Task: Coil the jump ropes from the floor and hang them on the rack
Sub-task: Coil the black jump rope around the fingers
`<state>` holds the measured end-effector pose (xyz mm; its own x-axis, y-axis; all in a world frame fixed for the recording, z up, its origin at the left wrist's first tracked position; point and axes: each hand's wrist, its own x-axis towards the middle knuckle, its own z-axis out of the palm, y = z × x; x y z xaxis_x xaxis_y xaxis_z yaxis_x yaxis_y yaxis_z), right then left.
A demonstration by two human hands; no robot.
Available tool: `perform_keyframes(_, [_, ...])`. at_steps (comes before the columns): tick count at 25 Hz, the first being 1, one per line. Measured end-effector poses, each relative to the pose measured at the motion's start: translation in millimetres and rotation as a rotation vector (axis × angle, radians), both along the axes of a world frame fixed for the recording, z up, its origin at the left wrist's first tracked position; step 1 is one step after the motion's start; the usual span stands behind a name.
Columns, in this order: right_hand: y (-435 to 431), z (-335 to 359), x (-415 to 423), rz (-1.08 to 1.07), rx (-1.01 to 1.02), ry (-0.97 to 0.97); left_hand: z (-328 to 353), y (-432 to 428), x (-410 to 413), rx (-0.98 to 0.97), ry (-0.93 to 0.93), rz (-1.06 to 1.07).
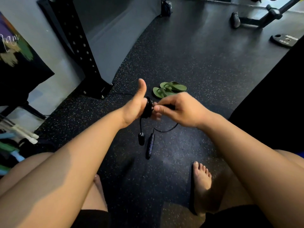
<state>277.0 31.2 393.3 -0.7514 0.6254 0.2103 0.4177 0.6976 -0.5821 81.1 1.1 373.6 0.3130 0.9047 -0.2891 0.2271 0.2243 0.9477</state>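
I am holding the jump rope (148, 109) in front of me, above the middle of the floor (197, 71), w/ both hands. The coil is sitting round my left hand (134, 106). The thumb is standing up and the fingers are hidden behind the coil, so I cannot tell if they are curled or straight. My right hand (179, 109) is pinching one strand tight between thumb and forefinger, right at the coil.

The short handle (141, 139) and the long handle (150, 146) are hanging under the left hand; I cannot tell if they are touching the floor. A loose loop (166, 130) is hanging under my right wrist.

I think the coil is abt finished and only the last strand is waiting to be tucked. If my pinch is slipping, the turns are probably sliding off the left hand and opening.

A thin black line (121, 94) is lying on the floor near the foot of the rack (82, 46), at the left edge. Same rope or a 2nd one, I cannot tell. If same, it may be pulling on the coil when I am rising. The free handles may also be catching on the green flip-flops (169, 91) just beyond my hands.
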Motion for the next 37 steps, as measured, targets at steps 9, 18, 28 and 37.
perform_keyframes(9, [20, -22, 14, -0.221, -0.267, 0.197, 23, -12, 1, -0.22, -0.379, -0.293])
perform_keyframes(18, [0, -60, 1, -0.201, -0.557, -0.213, 20, -8, -6, -0.035, -0.9, 0.179])
perform_keyframes(28, [2, -2, -1, -0.115, 0.068, -0.12, -4, 6, -9, -0.017, 0.017, -0.034])
perform_keyframes(37, [3, -8, 8, -0.081, -0.209, 0.118, 26, -7, -5, -0.234, -0.227, -0.444])
